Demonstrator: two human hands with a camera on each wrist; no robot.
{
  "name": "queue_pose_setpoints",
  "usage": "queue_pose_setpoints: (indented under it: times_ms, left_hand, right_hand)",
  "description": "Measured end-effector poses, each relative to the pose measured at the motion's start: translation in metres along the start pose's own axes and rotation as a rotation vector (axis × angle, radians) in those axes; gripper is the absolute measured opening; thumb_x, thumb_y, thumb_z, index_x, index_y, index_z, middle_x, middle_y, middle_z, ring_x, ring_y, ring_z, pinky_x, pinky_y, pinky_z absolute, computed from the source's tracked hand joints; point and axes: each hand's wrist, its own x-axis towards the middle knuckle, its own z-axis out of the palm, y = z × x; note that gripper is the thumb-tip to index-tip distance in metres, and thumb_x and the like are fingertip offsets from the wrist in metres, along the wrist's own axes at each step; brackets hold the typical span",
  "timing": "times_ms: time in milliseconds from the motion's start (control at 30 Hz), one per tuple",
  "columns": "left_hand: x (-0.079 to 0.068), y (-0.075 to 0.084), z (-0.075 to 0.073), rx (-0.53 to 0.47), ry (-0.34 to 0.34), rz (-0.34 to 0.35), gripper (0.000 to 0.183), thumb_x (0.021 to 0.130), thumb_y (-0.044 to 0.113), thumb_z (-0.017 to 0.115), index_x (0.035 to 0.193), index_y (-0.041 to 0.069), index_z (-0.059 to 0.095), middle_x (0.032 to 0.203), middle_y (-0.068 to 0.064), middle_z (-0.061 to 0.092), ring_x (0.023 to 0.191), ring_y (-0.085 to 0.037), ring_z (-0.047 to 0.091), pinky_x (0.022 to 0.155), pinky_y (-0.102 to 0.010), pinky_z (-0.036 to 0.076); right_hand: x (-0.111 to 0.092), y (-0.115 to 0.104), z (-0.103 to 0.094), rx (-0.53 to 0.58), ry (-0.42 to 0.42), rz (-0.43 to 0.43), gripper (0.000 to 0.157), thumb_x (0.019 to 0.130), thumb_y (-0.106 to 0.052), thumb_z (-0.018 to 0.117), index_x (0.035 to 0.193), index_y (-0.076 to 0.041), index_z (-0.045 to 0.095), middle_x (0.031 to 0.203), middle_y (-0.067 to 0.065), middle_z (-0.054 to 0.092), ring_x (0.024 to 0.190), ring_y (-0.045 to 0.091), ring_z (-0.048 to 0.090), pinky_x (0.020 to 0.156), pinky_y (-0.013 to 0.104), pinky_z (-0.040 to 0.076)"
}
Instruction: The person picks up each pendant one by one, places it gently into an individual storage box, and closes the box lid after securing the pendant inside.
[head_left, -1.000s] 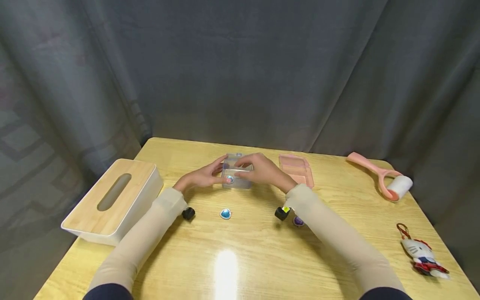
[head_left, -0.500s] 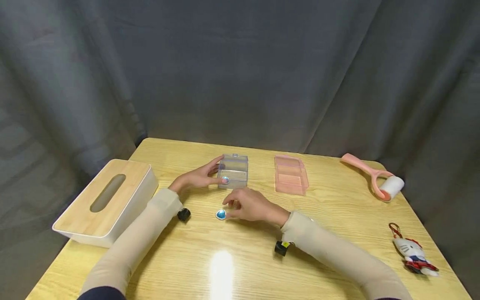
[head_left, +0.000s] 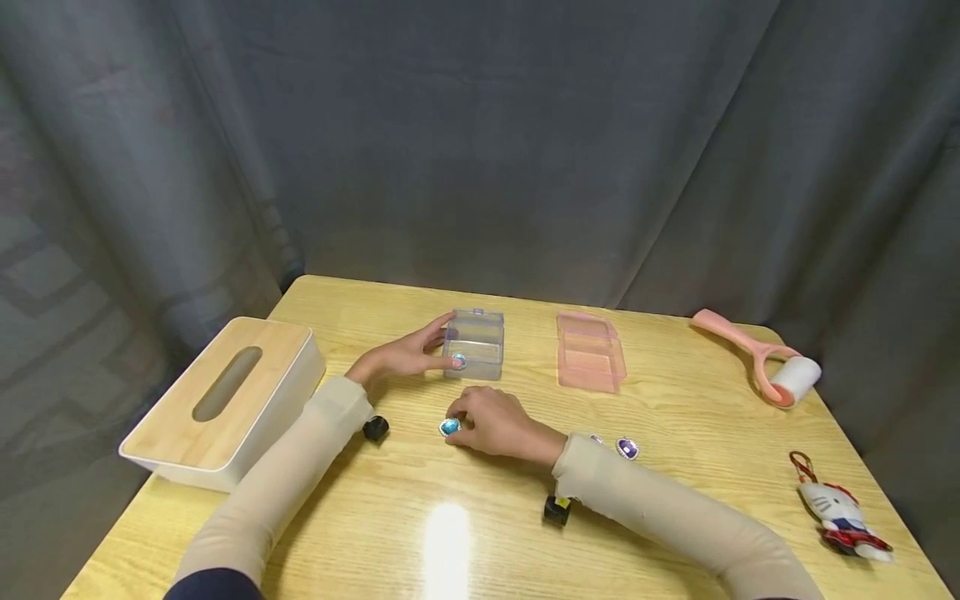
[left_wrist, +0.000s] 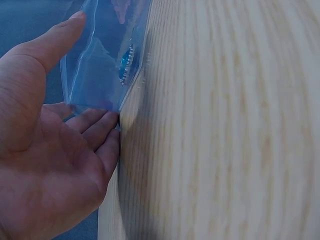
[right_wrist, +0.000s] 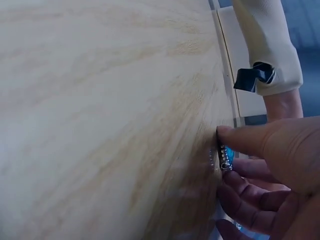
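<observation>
My right hand (head_left: 498, 425) pinches a blue heart-shaped gem (head_left: 449, 427) with a sparkly rim, just at the tabletop. In the right wrist view, thumb and fingers meet the edges of the gem (right_wrist: 228, 156). My left hand (head_left: 408, 353) rests against the left side of a clear, greyish plastic box (head_left: 480, 354), which stands open. In the left wrist view, the hand's fingers (left_wrist: 100, 132) touch the end of the box (left_wrist: 95, 75), with the thumb extended alongside. Another blue gem (head_left: 459, 361) lies in the box's near compartment, partly behind the thumb.
A pink clear box (head_left: 591, 358) stands open to the right. Purple gems (head_left: 627, 448) lie by the right sleeve, one partly hidden. A tissue box (head_left: 217, 400) is at left. A lint roller (head_left: 765, 358) and a cat plush keychain (head_left: 840, 517) lie at right.
My right hand has left the clear box, come toward me and taken hold of the blue gem on the table. The left hand has stayed at the box.
</observation>
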Motion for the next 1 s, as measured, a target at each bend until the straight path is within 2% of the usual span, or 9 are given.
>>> queue_pose_setpoints:
  times_ms: [100,233,367,500,567,767,1000]
  left_hand:
    - [0.0,0.0,-0.001,-0.008,0.0,-0.004,0.101,0.1,0.036,0.068,0.166,0.033,-0.008,0.175,-0.013,0.006,0.162,-0.034,0.01,0.115,-0.074,0.032]
    - [0.0,0.0,-0.002,-0.002,0.004,-0.009,0.1,0.1,0.035,0.068,0.166,0.033,-0.008,0.175,-0.013,0.006,0.162,-0.034,0.01,0.118,-0.071,0.031]
    - [0.001,0.0,-0.002,0.011,0.01,-0.003,0.1,0.1,0.037,0.068,0.166,0.034,-0.007,0.175,-0.014,0.005,0.162,-0.035,0.009,0.12,-0.069,0.029]
    - [0.002,0.0,-0.002,0.01,0.003,-0.002,0.103,0.099,0.04,0.069,0.166,0.033,-0.008,0.175,-0.014,0.004,0.162,-0.035,0.009,0.123,-0.066,0.027]
    - [0.002,-0.001,-0.003,0.01,0.001,-0.004,0.103,0.099,0.04,0.069,0.166,0.032,-0.009,0.175,-0.013,0.005,0.162,-0.034,0.01,0.123,-0.066,0.026]
    - [0.002,-0.001,-0.004,0.008,0.001,0.005,0.102,0.099,0.038,0.069,0.166,0.032,-0.008,0.175,-0.014,0.008,0.162,-0.034,0.012,0.125,-0.063,0.025]
    - [0.002,-0.001,-0.003,0.001,0.001,-0.005,0.101,0.1,0.036,0.068,0.166,0.033,-0.008,0.175,-0.013,0.007,0.162,-0.033,0.011,0.124,-0.065,0.026]
  right_hand:
    - [0.002,0.003,-0.001,-0.024,0.001,-0.04,0.025,0.089,-0.03,0.082,0.107,-0.012,0.081,0.093,-0.002,0.072,0.07,0.002,0.054,0.056,0.016,0.046]
    - [0.005,0.009,-0.007,-0.081,0.048,-0.104,0.023,0.087,-0.029,0.082,0.103,-0.012,0.08,0.09,-0.003,0.073,0.072,0.003,0.058,0.059,0.015,0.047]
    - [0.005,0.018,-0.024,-0.024,0.105,-0.126,0.022,0.087,-0.021,0.081,0.105,-0.009,0.079,0.093,0.0,0.078,0.079,0.01,0.07,0.068,0.023,0.058]
    - [0.005,0.031,-0.046,0.102,0.15,-0.093,0.02,0.09,-0.016,0.078,0.108,-0.008,0.079,0.102,0.005,0.08,0.092,0.021,0.076,0.082,0.04,0.063]
    - [0.006,0.039,-0.057,0.146,0.19,-0.058,0.02,0.091,-0.017,0.077,0.11,-0.009,0.079,0.104,0.006,0.08,0.095,0.023,0.076,0.083,0.043,0.063]
    - [0.014,0.064,-0.08,0.217,0.261,0.044,0.026,0.093,-0.023,0.077,0.115,-0.01,0.078,0.111,0.007,0.079,0.101,0.024,0.075,0.08,0.036,0.064]
    - [0.023,0.083,-0.075,0.249,0.233,0.08,0.033,0.094,-0.025,0.076,0.121,-0.006,0.076,0.116,0.012,0.078,0.105,0.027,0.074,0.085,0.037,0.063]
